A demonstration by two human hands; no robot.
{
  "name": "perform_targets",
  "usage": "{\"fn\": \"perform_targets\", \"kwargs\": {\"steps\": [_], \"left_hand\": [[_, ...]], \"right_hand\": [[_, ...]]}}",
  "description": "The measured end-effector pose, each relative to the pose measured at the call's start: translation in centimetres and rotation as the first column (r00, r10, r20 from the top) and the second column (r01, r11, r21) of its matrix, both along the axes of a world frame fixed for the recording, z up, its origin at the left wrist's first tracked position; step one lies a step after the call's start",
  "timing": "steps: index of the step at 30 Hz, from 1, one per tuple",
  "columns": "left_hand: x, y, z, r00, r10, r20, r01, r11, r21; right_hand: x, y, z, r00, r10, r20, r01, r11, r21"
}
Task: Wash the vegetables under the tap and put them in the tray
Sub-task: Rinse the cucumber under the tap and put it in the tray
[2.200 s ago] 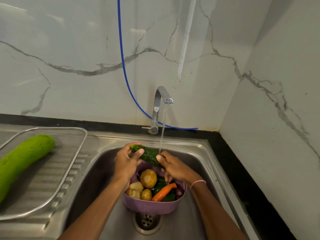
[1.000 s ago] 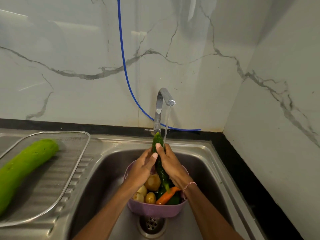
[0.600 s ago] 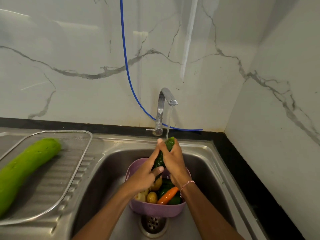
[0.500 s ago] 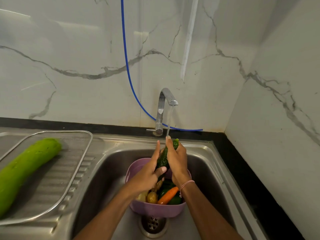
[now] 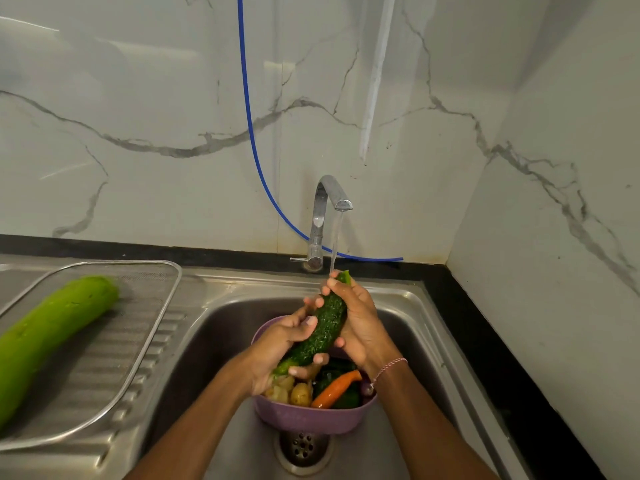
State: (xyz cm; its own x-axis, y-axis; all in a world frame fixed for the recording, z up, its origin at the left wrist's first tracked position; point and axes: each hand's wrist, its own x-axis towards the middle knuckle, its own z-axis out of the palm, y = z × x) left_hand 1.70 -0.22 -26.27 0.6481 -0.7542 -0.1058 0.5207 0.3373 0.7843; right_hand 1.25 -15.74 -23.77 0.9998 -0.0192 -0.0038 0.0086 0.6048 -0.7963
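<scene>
Brushed steel sink [image 5: 408,308], glossy marble wall [image 5: 145,98], bumpy cucumber [image 5: 323,329]

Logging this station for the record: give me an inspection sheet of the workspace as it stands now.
Surface: steel sink, ribbed drainboard to its left.
Job's things: cucumber tilted under the running tap; purple basket in the sink holds potatoes, a carrot, green vegetables; long green gourd lies in the wire tray.
Clutter: nothing seen.
Grippers: left hand and right hand both grip the cucumber.
Cables: blue hose runs down the wall behind the tap.
Surroundings: marble-patterned walls, black counter edge.
</scene>
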Motion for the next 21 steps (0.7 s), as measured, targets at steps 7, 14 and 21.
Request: {"fn": "perform_targets", "kwargs": {"steps": [7,14,21], "left_hand": [[0.4,0.2,-1.5,0.390,-0.497,0.775,-0.568,0.533,0.628],[-0.2,-0.6,-0.4,0.571,-0.105,0.814,-0.516,0.725,0.456],[-1.4,-1.0,0.8,0.923,0.106,0.370,-0.222,0.932,0.287]], "right_hand": [[1.1,0.8,-1.1,0.898,-0.407,-0.164,0.327,0.870,-0.368],[0.8,0.9,-0.1,0.941,-0.228,-0.249,0.211,0.973,-0.094],[0.5,1.7,-0.6,0.997,0.036,-0.065,-0.032,0.998,0.055]]}}
